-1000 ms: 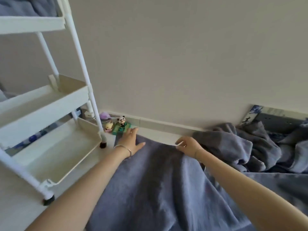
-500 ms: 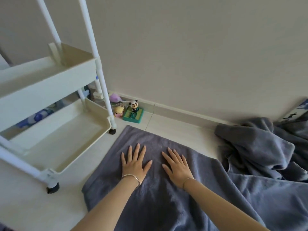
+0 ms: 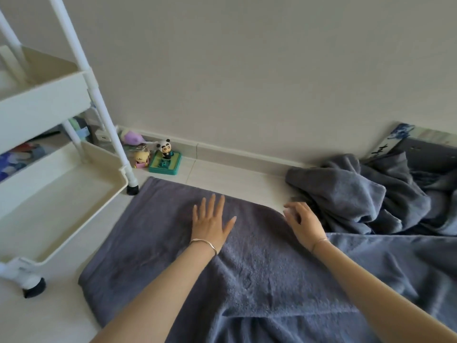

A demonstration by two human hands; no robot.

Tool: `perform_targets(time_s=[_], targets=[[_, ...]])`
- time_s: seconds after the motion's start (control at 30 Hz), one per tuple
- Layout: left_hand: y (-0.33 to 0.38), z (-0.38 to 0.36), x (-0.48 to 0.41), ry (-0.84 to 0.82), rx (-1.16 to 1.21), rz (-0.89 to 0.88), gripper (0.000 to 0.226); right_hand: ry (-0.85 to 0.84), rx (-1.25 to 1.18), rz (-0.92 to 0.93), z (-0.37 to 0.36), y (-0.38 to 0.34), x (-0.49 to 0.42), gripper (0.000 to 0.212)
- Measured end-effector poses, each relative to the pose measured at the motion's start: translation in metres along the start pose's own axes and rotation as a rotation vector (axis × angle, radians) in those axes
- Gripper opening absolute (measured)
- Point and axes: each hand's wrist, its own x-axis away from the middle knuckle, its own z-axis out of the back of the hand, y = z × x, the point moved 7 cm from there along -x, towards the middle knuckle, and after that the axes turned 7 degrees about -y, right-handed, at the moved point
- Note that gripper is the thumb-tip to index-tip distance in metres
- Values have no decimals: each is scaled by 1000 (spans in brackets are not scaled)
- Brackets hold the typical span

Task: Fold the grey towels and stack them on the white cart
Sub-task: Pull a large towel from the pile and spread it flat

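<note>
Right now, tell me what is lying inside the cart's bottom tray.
The bottom tray of the white cart shows only its bare cream floor; no towel lies in it. Its left part runs under the tray above and is hidden, so that part cannot be checked.

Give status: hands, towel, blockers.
Left hand flat on spread towel; right hand curled at its far edge, grip unclear. Towel unfolded on floor. Towel heap at right; cart at left.
</note>
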Motion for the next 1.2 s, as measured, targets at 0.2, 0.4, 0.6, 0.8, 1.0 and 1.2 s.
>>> perform_targets(time_s=[0.2, 0.4, 0.6, 0.8, 1.0, 1.2], targets=[[114, -17, -25, -41, 12, -351, 58, -64, 141, -115, 49, 53, 26, 14], [128, -22, -51, -59, -53, -345, 41, -131, 285, -125, 66, 70, 39, 14], [118, 9, -54, 78, 223, -220, 47, 176, 69, -42, 108, 58, 25, 16], [178, -2, 2, 81, 146, -441, 58, 180, -132, -53, 109, 69, 60, 27], [277, -42, 63, 3, 166, -714, 52, 254, -185, -237, 150, 140, 131, 32], [357, -103, 118, -146, 82, -795, 46, 203, -118, -373, 182, 223, 204, 20]])
